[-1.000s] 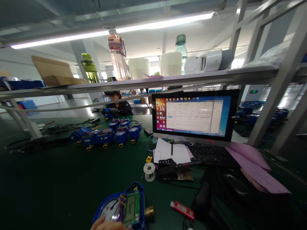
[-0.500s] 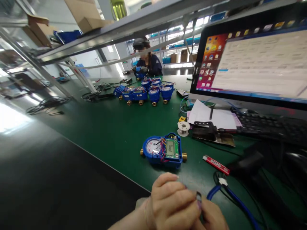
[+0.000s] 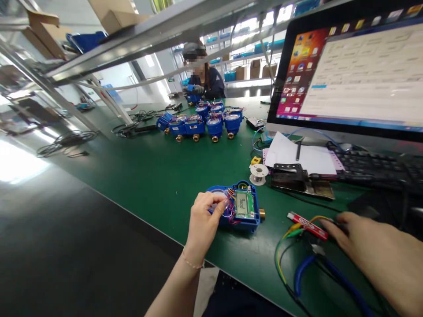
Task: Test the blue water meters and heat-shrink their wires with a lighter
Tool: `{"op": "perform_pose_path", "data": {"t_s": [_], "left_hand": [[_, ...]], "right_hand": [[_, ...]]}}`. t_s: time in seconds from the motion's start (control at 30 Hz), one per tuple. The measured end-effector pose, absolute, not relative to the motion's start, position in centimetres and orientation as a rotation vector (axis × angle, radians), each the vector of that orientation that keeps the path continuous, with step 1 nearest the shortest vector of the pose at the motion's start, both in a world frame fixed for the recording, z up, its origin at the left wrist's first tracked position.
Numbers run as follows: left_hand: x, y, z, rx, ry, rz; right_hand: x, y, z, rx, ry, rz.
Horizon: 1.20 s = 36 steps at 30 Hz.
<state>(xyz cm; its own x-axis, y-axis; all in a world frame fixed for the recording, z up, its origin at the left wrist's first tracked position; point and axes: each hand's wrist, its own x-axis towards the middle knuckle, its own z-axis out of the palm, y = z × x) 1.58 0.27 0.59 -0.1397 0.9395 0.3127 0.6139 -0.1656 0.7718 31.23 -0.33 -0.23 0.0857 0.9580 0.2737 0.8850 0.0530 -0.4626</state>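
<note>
across the green tabletop (image 3: 148,171), largest of all, the open blue meter (image 3: 244,225) is set near the front edge. over its dial the left hand (image 3: 205,214) is held, thumb and fingertip pinched together; the right hand (image 3: 366,242) is lowered well apart, its grip hidden. beneath the pinch, loose wires (image 3: 231,193) are judged to be being sorted; by the next move, untangled clips (image 3: 294,233) seem called for.

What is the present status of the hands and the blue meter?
Left hand pinched over blue meter, anything held unclear. Right hand beside red stick, grip unclear. Meter lies uncovered. Near right hand: clip leads, blue-handled pliers.
</note>
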Motion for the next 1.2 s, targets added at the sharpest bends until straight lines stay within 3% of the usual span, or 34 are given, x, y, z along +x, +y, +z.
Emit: {"op": "perform_pose_path", "data": {"t_s": [0.07, 0.1, 0.2, 0.6, 1.03, 1.2], "left_hand": [[1.8, 0.1, 0.9, 1.711, 1.757, 1.254], [1.8, 0.0, 1.0, 1.666, 1.768, 1.255], [1.7, -0.1, 1.2, 1.562, 1.747, 1.203], [-0.2, 0.0, 2.3, 1.556, 1.778, 0.838], [1.1, 0.0, 1.2, 1.086, 1.424, 1.247], [1.7, 0.1, 1.2, 0.981, 1.375, 1.242]], "right_hand": [[26.9, 0.1, 2.2, -1.591, -2.093, -0.161], [24.7, 0.6, 3.1, -1.398, -2.142, -0.179], [19.0, 2.9, 4.3, -1.007, -2.353, 0.078], [16.0, 6.9, 1.6, -1.009, -2.349, 0.487], [16.4, 6.1, 2.3, -1.028, -2.283, 0.684], [16.6, 6.3, 2.3, -1.021, -2.29, 0.674]]}}
